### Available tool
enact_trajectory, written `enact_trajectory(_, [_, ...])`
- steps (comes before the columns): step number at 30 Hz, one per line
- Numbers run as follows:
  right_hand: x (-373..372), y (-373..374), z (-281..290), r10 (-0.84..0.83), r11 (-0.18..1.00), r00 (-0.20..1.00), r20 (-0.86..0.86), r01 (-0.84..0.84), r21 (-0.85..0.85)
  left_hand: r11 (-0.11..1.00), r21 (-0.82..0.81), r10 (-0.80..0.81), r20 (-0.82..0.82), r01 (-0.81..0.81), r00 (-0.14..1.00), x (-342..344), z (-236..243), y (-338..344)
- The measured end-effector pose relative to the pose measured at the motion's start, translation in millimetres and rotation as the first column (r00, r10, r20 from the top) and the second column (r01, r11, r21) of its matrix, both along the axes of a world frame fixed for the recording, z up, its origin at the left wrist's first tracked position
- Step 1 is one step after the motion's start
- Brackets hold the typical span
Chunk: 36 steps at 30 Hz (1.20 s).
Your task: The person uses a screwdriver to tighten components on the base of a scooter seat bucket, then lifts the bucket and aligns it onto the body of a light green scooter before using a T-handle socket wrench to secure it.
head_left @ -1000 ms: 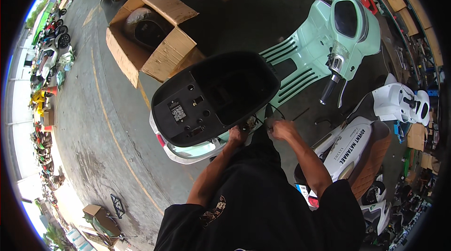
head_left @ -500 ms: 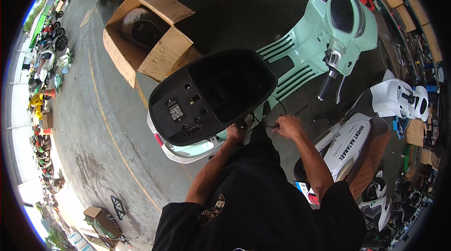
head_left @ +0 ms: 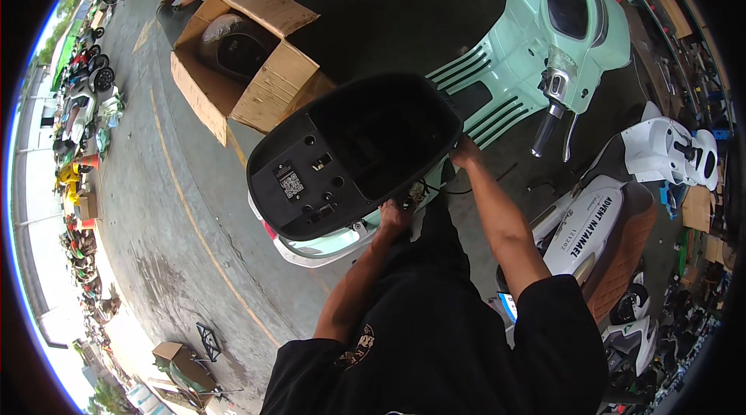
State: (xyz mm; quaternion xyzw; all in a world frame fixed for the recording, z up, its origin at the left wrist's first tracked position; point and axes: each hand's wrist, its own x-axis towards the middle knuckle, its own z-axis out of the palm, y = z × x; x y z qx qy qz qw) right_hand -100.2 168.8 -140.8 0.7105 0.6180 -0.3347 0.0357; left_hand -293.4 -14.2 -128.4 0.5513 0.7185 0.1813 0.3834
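Observation:
A black under-seat storage bucket [head_left: 287, 214] with several openings and a label sits on the rear of a mint-green scooter [head_left: 584, 50]. My left hand [head_left: 392, 218] is closed at the bucket's near edge, beside a small cluster of metal fittings and wiring [head_left: 414, 199]; what it holds is hidden. My right hand [head_left: 466, 152] is further forward along the same edge, its fingers curled and partly hidden under the rim; I cannot make out what they grip. A black cable [head_left: 454, 190] loops out below my right hand, next to the scooter's body.
An open cardboard box [head_left: 272, 93] holding a dark rounded part stands beyond the scooter, with a co-worker [head_left: 179, 15] behind it. A white scooter with brown seat [head_left: 578, 236] stands at right, near shelves [head_left: 668, 11]. Rows of motorbikes [head_left: 85, 116] line the left.
My right hand has left the dangling cable loop and moved up and forward to the bucket's edge. My left hand stays near the fittings. The view has shifted slightly.

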Motion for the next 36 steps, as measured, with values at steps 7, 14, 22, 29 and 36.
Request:
enact_trajectory(7, [10,-12,-24,0.354,0.935,0.935,-0.033,-0.355,-0.010,0.997,-0.072,0.015,0.008,-0.014,1.000,6,-6,2])
enact_trajectory(14, [51,-80,36,-0.260,0.965,0.839,-0.478,0.245,-0.094,0.998,-0.031,-0.051,-0.023,0.051,0.998,10,20,9])
enact_trajectory(22, [24,-134,66,-0.524,0.849,0.736,-0.429,0.408,-0.335,0.997,-0.076,0.015,0.007,-0.015,1.000,10,-5,-2])
enact_trajectory(29, [-7,-157,30,-0.265,0.948,0.801,-0.537,0.116,-0.296,0.999,-0.029,-0.018,-0.004,0.018,1.000,7,-9,-4])
enact_trajectory(36, [-16,-156,41,-0.174,0.985,0.860,-0.480,0.158,-0.075,0.997,0.073,0.001,-0.040,0.002,0.999,4,-29,-13])
